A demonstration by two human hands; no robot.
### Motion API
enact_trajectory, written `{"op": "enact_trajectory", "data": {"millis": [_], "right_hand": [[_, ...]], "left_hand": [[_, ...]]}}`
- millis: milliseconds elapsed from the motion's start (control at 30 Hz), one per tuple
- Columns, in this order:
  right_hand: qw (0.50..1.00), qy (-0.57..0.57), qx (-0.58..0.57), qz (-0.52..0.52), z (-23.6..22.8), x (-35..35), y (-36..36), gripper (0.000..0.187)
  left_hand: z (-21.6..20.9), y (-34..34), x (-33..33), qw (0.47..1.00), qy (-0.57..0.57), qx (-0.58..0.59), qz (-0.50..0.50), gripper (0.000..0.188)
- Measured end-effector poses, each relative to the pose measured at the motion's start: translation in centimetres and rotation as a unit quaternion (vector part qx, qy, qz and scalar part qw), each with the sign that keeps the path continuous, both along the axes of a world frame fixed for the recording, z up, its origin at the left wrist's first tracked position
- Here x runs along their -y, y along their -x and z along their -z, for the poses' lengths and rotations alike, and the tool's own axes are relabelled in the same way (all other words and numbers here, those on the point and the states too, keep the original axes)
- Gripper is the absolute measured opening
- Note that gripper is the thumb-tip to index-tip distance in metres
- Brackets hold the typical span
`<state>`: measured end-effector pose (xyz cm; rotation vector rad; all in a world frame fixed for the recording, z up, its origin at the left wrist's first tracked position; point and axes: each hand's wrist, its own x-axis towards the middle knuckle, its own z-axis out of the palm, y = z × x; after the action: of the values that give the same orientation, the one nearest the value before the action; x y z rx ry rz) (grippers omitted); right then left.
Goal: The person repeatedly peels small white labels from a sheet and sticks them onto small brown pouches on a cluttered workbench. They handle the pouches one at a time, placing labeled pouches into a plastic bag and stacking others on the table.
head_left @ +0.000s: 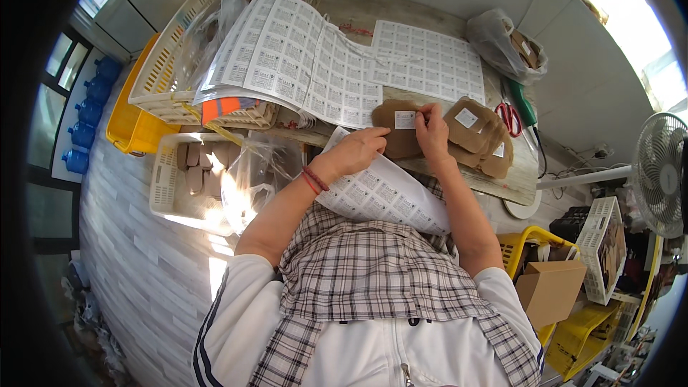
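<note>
A brown, rounded flat piece [386, 145] lies at the table's front edge, with a small white label [404, 120] on its upper part. At the label's right edge, my right hand [433, 135] pinches with thumb and fingertips. My left hand [358, 150] is closed, its fingertips over the lower left part of the brown piece; whatever they hold is hidden. Below it, a sheet of printed labels [387, 190] slopes from the table edge over my lap. Just right of my right hand, several similar brown pieces [469, 136] overlap in a pile, some bearing white labels.
More label sheets [287, 54] cover the table's left and back. Red-handled scissors [508, 120] and a green-handled tool [523, 104] lie at the right, near a filled plastic bag [494, 36]. Crates, including a white one [165, 179], stand left; a yellow crate [510, 252] and a fan [661, 175] stand right.
</note>
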<state>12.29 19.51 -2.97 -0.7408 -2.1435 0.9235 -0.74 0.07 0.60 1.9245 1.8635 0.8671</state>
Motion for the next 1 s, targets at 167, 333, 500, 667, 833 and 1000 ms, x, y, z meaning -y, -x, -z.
{"op": "enact_trajectory", "data": {"millis": [167, 333, 500, 667, 833, 1000], "right_hand": [[0.99, 0.128, -0.045, 0.03, -0.9, -1.5, -0.7, 0.017], [0.98, 0.02, -0.139, 0.139, -5.5, -3.7, -3.6, 0.021], [0.942, -0.175, 0.125, 0.257, -9.2, -3.1, -7.0, 0.032], [0.989, -0.053, 0.135, -0.011, -8.6, 9.4, -4.5, 0.03], [0.992, 0.073, 0.074, -0.069, -5.5, 13.5, -1.7, 0.025], [0.995, 0.062, -0.01, -0.073, -4.5, 13.7, -1.6, 0.013]], "left_hand": [[0.1, 0.3, -0.6, 0.999, 0.043, 0.017, -0.003, 0.006], [-0.8, 0.5, 0.0, 1.0, 0.016, 0.025, -0.011, 0.011], [-2.9, 1.0, 1.2, 0.994, 0.065, 0.061, -0.058, 0.015], [-3.9, 1.0, 1.7, 0.988, 0.057, 0.111, -0.088, 0.021], [-4.1, 1.7, 3.0, 0.992, 0.029, 0.078, -0.1, 0.02], [-5.7, 3.3, 5.1, 0.977, 0.095, 0.099, -0.162, 0.017]]}}
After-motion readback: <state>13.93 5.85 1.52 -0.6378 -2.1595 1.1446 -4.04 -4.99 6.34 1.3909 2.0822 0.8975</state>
